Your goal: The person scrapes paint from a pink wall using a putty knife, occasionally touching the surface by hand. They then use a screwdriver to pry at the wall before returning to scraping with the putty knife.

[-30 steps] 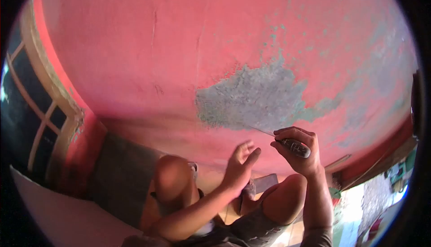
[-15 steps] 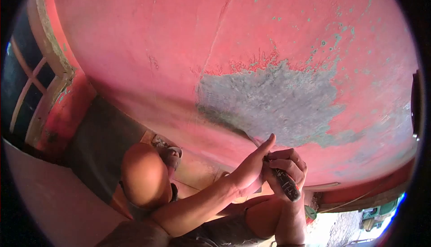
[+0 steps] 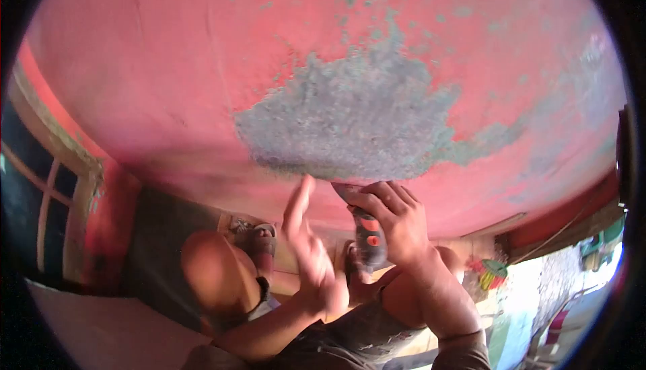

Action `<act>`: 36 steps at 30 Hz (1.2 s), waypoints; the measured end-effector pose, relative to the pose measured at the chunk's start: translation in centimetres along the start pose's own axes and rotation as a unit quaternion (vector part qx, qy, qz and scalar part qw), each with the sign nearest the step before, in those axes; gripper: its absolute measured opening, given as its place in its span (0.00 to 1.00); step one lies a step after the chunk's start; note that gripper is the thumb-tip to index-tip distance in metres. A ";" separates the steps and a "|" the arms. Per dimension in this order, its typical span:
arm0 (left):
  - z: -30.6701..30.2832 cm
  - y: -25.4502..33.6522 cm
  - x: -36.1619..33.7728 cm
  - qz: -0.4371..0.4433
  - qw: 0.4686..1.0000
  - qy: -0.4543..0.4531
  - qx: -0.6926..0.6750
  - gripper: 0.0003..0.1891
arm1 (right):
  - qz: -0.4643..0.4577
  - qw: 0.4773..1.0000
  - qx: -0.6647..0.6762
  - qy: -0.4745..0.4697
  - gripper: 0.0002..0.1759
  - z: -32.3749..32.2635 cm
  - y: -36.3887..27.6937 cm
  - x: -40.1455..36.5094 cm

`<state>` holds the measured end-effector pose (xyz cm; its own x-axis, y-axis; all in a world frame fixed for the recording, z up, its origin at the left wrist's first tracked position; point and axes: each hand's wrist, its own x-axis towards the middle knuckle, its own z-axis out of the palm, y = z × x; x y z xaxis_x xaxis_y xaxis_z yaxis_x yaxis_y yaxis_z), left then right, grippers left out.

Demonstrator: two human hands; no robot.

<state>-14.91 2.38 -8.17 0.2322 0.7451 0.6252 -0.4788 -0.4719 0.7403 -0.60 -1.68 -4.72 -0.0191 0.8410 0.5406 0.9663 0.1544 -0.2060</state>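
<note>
Right hand closed around the handle of a scraper, its long axis running up and left, blade tip just under the grey bare patch of the red wall. Left hand is empty, fingers extended, just beside the blade.

A single view, worn on the head, a fisheye ringed in black. It faces a red wall from close up and tilts slightly down. The knees lie along the bottom edge, a window at left, daylight at lower right.
</note>
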 end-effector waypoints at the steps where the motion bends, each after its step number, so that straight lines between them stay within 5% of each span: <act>1: -0.8 1.6 0.6 0.055 0.993 -0.084 0.065 0.46 | 0.008 1.000 -0.007 0.009 0.16 0.3 -0.7 0.2; 3: -2.2 5.3 2.3 0.191 0.940 -0.234 0.161 0.36 | 0.035 0.999 -0.019 0.030 0.16 1.2 -2.4 0.5; 6: -3.7 4.6 5.4 0.297 0.857 -0.284 0.312 0.18 | 0.089 0.992 0.028 0.079 0.16 2.5 -4.4 1.3; 10: -5.4 6.8 10.4 0.250 0.809 -0.310 0.432 0.16 | 0.163 0.963 0.060 0.204 0.14 4.4 -5.7 2.9; 13: -6.2 7.3 12.2 0.270 0.802 -0.287 0.449 0.16 | 0.214 0.900 0.166 0.340 0.25 5.8 -7.4 3.3; 15: -6.2 8.0 12.4 0.242 0.810 -0.280 0.455 0.19 | 0.295 0.832 0.249 0.398 0.30 6.9 -10.7 2.4; 17: -6.6 7.4 12.1 0.234 0.796 -0.325 0.454 0.21 | 0.343 0.666 0.473 0.464 0.38 9.0 -13.5 2.5; 19: -7.5 6.7 11.2 0.205 0.806 -0.296 0.469 0.19 | 0.405 0.555 0.529 0.498 0.37 9.6 -14.0 3.5; 22: -9.6 5.8 9.4 0.146 0.850 -0.199 0.465 0.18 | 0.513 0.274 0.736 0.348 0.31 7.8 -12.7 3.7; 25: -11.6 5.4 7.5 0.080 0.849 -0.231 0.468 0.15 | 0.427 0.103 0.878 0.191 0.28 9.6 -10.5 4.0; 29: -12.3 5.4 7.1 0.094 0.828 -0.265 0.485 0.16 | 0.414 -0.010 0.884 0.217 0.28 8.2 -10.1 5.2; 32: -12.6 5.6 7.6 0.053 0.860 -0.252 0.440 0.16 | 0.316 -0.057 0.908 0.268 0.36 8.9 -10.7 4.9; 35: -13.2 4.6 7.8 -0.010 0.901 -0.199 0.386 0.13 | 0.272 -0.044 0.921 0.277 0.29 8.3 -10.2 4.5; 36: -13.7 4.2 7.7 -0.040 0.913 -0.173 0.367 0.12 | 0.302 -0.003 0.909 0.286 0.24 8.9 -10.0 4.9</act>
<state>-26.75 12.57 -3.61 0.5563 0.6575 0.5082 0.2188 -0.7058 0.6738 -12.63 5.49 -7.30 0.3474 0.9155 -0.2032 -0.8610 0.3972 0.3176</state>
